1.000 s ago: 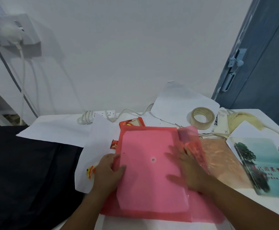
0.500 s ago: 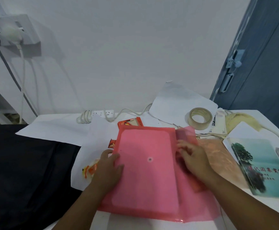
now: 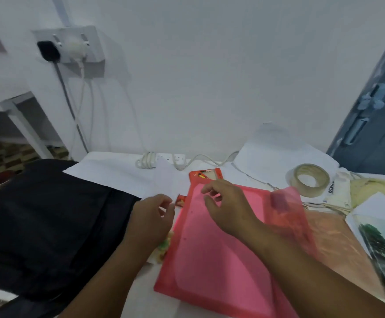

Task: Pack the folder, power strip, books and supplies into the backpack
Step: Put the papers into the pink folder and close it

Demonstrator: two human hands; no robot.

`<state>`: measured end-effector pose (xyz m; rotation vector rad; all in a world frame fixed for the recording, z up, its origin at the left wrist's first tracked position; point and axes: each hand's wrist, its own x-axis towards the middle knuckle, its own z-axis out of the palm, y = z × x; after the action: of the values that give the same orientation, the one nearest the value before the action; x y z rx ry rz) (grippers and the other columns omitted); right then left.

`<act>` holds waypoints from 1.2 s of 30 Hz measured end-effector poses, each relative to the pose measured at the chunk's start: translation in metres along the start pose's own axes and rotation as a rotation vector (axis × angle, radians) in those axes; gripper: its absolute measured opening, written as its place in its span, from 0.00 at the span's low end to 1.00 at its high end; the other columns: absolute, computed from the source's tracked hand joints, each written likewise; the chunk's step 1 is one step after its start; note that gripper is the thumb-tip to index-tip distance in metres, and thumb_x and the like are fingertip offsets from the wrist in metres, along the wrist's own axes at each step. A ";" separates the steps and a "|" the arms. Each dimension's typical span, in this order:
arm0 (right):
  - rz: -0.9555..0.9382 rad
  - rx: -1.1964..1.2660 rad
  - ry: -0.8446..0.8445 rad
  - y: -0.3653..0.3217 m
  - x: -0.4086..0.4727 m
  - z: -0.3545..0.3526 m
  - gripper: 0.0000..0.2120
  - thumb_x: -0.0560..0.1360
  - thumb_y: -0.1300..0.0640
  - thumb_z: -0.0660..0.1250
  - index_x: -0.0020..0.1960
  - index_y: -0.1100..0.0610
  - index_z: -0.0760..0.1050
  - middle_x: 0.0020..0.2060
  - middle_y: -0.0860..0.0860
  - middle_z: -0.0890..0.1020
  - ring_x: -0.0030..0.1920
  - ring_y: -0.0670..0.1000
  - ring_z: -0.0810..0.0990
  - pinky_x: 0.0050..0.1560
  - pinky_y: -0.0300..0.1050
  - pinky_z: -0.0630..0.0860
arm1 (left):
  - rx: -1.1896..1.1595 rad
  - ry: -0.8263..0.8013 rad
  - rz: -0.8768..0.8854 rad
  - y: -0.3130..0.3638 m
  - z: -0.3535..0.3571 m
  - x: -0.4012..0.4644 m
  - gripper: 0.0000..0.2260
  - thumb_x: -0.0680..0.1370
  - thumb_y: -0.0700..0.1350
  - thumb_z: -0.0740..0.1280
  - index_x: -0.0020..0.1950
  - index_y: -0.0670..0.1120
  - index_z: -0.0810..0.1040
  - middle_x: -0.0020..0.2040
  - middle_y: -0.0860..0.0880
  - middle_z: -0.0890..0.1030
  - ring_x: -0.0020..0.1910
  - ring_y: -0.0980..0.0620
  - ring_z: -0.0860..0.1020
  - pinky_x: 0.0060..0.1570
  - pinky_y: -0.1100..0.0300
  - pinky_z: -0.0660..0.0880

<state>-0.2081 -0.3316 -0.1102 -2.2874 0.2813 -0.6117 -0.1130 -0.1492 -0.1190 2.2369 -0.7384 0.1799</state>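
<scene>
— While your right hand (image 3: pixel 229 208) hovers over the pink folder (image 3: pixel 212 255) with fingers loosely curled, holding nothing, where should your left hand (image 3: pixel 151 218) go?

— It sits at the folder's left edge, half curled; whether it grips anything, I cannot tell. Take both side edges and keep the folder flat.

— And the backpack (image 3: pixel 44 221)?

— It lies dark on the bench (image 3: pixel 118 167), left of the folder; its opening isn't visible. The folder's flap (image 3: pixel 285 207) stands open, papers inside.
</scene>
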 end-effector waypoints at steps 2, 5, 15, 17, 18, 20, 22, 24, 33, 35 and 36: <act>-0.014 0.013 -0.050 -0.018 0.013 0.023 0.07 0.76 0.62 0.68 0.50 0.53 0.81 0.46 0.44 0.80 0.46 0.46 0.78 0.51 0.47 0.78 | -0.024 0.053 -0.021 -0.019 -0.024 0.011 0.02 0.75 0.42 0.73 0.46 0.47 0.84 0.36 0.57 0.82 0.34 0.63 0.78 0.39 0.64 0.77; -0.017 0.017 -0.103 -0.043 0.033 0.062 0.07 0.76 0.60 0.67 0.52 0.51 0.80 0.45 0.39 0.77 0.45 0.42 0.76 0.52 0.43 0.77 | 0.001 0.081 -0.052 -0.059 -0.060 0.028 0.04 0.75 0.43 0.73 0.49 0.48 0.83 0.36 0.57 0.81 0.37 0.62 0.78 0.38 0.76 0.70; 0.019 -0.631 -0.364 -0.112 0.098 0.185 0.12 0.78 0.53 0.64 0.61 0.54 0.73 0.54 0.51 0.80 0.56 0.54 0.77 0.74 0.53 0.59 | 0.246 -0.082 -0.008 -0.187 -0.139 0.074 0.22 0.70 0.40 0.73 0.64 0.50 0.79 0.61 0.52 0.79 0.64 0.46 0.71 0.58 0.46 0.75; 0.038 -0.667 -0.274 -0.115 0.105 0.191 0.07 0.74 0.64 0.62 0.44 0.53 0.73 0.39 0.50 0.78 0.34 0.51 0.72 0.64 0.53 0.69 | 0.260 -0.099 0.031 -0.197 -0.146 0.081 0.24 0.70 0.42 0.75 0.65 0.51 0.78 0.63 0.52 0.77 0.67 0.47 0.69 0.59 0.43 0.75; -0.012 -0.666 -0.212 -0.114 0.107 0.190 0.09 0.70 0.66 0.62 0.38 0.53 0.71 0.33 0.49 0.76 0.28 0.51 0.67 0.56 0.51 0.72 | 0.278 -0.091 0.049 -0.196 -0.146 0.084 0.25 0.69 0.43 0.76 0.66 0.52 0.78 0.64 0.52 0.75 0.68 0.48 0.68 0.60 0.43 0.74; -0.114 -0.673 -0.093 -0.124 0.108 0.192 0.10 0.69 0.66 0.64 0.34 0.52 0.70 0.27 0.49 0.75 0.26 0.54 0.68 0.43 0.46 0.68 | 0.322 -0.101 0.085 -0.199 -0.149 0.090 0.28 0.69 0.46 0.76 0.68 0.54 0.75 0.68 0.53 0.72 0.72 0.49 0.65 0.64 0.43 0.69; -0.186 -0.627 -0.078 -0.138 0.105 0.190 0.09 0.72 0.62 0.63 0.35 0.52 0.72 0.28 0.50 0.76 0.28 0.56 0.73 0.38 0.45 0.63 | 0.354 -0.077 0.137 -0.203 -0.149 0.099 0.28 0.69 0.46 0.76 0.68 0.56 0.75 0.69 0.54 0.71 0.72 0.49 0.65 0.65 0.42 0.66; -0.202 -0.569 -0.138 -0.147 0.097 0.188 0.07 0.75 0.59 0.61 0.40 0.53 0.75 0.32 0.50 0.77 0.32 0.56 0.76 0.36 0.47 0.68 | 0.231 -0.010 0.158 -0.201 -0.148 0.105 0.23 0.70 0.42 0.74 0.63 0.55 0.78 0.64 0.53 0.76 0.66 0.50 0.71 0.63 0.46 0.71; -0.100 -0.296 -0.220 -0.158 0.067 0.201 0.16 0.78 0.40 0.58 0.55 0.45 0.80 0.47 0.45 0.84 0.47 0.45 0.79 0.50 0.45 0.77 | -0.825 -0.114 -0.622 -0.170 -0.143 0.108 0.25 0.76 0.49 0.74 0.68 0.51 0.67 0.57 0.49 0.80 0.52 0.45 0.82 0.42 0.45 0.83; 0.004 -0.179 -0.206 -0.157 0.063 0.193 0.23 0.75 0.32 0.60 0.62 0.43 0.79 0.55 0.39 0.82 0.52 0.40 0.79 0.55 0.39 0.74 | -0.789 -0.051 -0.548 -0.171 -0.140 0.111 0.21 0.77 0.37 0.68 0.68 0.50 0.69 0.59 0.49 0.81 0.55 0.47 0.81 0.49 0.47 0.82; 0.040 -0.112 -0.169 -0.156 0.063 0.186 0.26 0.74 0.30 0.59 0.63 0.43 0.78 0.56 0.38 0.82 0.52 0.39 0.79 0.56 0.39 0.74 | -0.795 -0.033 -0.514 -0.170 -0.142 0.112 0.22 0.77 0.34 0.65 0.68 0.50 0.70 0.59 0.50 0.81 0.57 0.48 0.80 0.54 0.48 0.80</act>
<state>-0.0567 -0.1325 -0.0920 -2.4175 0.2850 -0.3874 0.0880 -0.0072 -0.0870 1.5829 -0.1642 -0.3489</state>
